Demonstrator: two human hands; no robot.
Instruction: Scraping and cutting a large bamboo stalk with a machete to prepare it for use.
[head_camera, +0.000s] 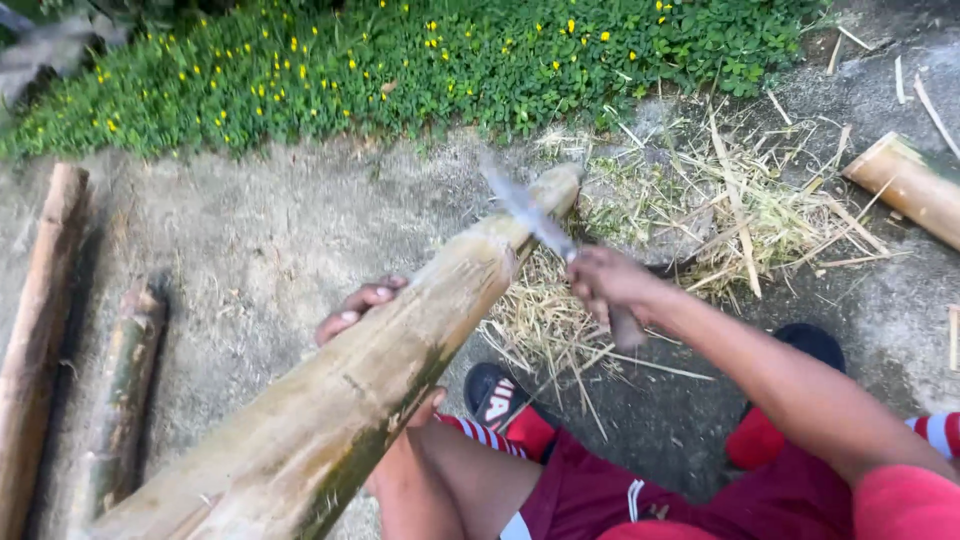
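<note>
A thick bamboo pole (350, 390) slants from the lower left up to its far end near the middle of the view. My left hand (360, 305) grips the pole from behind, fingers curled over its upper side. My right hand (605, 280) is closed on the handle of a long knife (525, 210). The blade is blurred and points up and left, lying over the pole's far end. My bent legs in red shorts and dark sandals are below.
Shavings and straw-like strips (700, 220) litter the ground beyond the pole. Two bamboo lengths (60, 330) lie at the left and another piece (905, 185) at the right. Green plants with yellow flowers (400, 60) border the far side.
</note>
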